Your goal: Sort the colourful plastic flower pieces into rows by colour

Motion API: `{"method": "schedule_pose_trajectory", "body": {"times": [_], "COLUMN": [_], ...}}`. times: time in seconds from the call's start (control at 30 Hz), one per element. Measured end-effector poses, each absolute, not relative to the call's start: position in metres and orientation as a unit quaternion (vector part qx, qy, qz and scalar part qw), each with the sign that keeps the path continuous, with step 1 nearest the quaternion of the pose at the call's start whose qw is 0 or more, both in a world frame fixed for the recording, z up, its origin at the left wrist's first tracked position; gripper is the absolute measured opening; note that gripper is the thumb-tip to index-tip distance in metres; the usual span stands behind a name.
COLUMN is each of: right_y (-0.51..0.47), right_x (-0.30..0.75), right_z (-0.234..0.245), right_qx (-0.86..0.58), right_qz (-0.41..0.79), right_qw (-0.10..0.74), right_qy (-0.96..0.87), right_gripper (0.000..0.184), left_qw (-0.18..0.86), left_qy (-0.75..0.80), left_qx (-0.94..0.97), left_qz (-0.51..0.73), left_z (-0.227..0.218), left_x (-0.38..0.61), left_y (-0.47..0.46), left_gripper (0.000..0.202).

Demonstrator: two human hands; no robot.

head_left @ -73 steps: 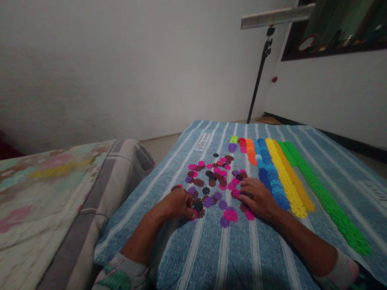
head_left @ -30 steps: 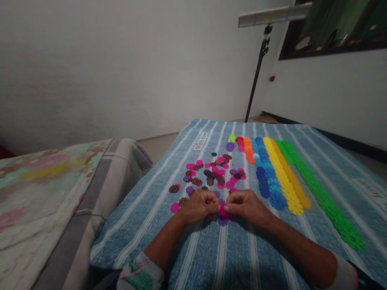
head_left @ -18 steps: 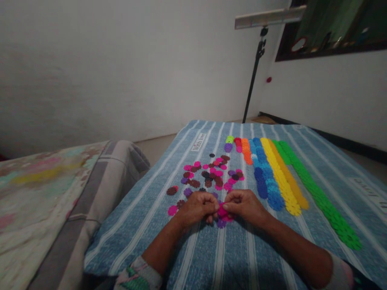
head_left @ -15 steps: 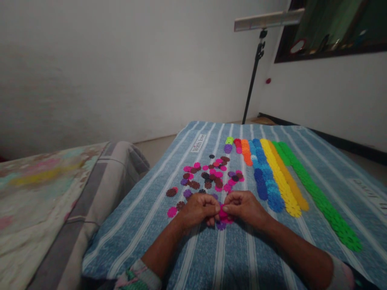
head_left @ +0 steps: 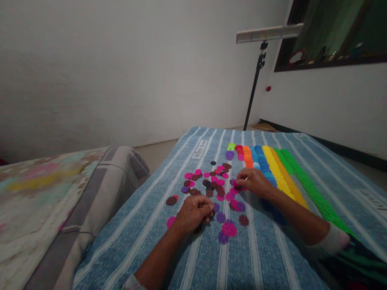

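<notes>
A scatter of small flower-shaped plastic discs point(head_left: 216, 183), pink, purple and dark brown, lies on a blue striped blanket point(head_left: 193, 257). My left hand point(head_left: 193, 212) rests curled at the near edge of the scatter, fingers closed; what they hold is hidden. My right hand point(head_left: 253, 182) reaches further out and pinches a dark disc point(head_left: 238, 187) at the scatter's right side, close to the orange row point(head_left: 248, 156). A stack of pink discs point(head_left: 229, 228) lies on the blanket between my arms, with a purple disc point(head_left: 223, 238) beside it.
Long rows of sorted discs run along the blanket: blue point(head_left: 262, 162), yellow point(head_left: 276, 169), green point(head_left: 314, 192). A folded quilt point(head_left: 45, 209) lies to the left. A light bar on a black stand point(head_left: 255, 80) rises behind the blanket, by the white wall.
My hands, which were joined over a pink stack near me, have parted. The pink stack now lies on the blanket; my right hand has reached forward to the scatter's right side.
</notes>
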State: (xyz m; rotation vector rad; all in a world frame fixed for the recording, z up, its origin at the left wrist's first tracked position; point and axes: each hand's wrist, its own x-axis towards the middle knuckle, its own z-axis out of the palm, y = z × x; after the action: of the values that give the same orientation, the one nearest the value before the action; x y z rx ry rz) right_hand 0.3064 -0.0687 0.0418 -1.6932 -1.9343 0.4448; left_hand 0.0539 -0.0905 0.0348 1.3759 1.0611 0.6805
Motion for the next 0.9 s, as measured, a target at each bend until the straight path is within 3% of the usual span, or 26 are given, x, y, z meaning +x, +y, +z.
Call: {"method": "schedule_pose_trajectory", "body": {"times": [0.07, 0.2, 0.9], "right_y": [-0.034, 0.02, 0.066], "right_x": [0.331, 0.364, 0.366], "right_z": [0.043, 0.035, 0.022], "right_qx": [-0.692, -0.749, -0.785], "right_qz": [0.074, 0.02, -0.001], "right_qw": [0.222, 0.192, 0.084], "right_qy": [-0.683, -0.633, -0.614], "right_gripper": [0.011, 0.017, 0.02], "left_qw": [0.569, 0.537, 0.507], "left_qy": [0.476, 0.497, 0.525], "left_qx": [0.591, 0.589, 0.601], "left_qz": [0.318, 0.342, 0.327], "left_z": [0.036, 0.038, 0.044], "left_x": [0.049, 0.04, 0.031], "left_y": [-0.084, -0.076, -0.07], "left_gripper": [0.02, 0.019, 0.016]}}
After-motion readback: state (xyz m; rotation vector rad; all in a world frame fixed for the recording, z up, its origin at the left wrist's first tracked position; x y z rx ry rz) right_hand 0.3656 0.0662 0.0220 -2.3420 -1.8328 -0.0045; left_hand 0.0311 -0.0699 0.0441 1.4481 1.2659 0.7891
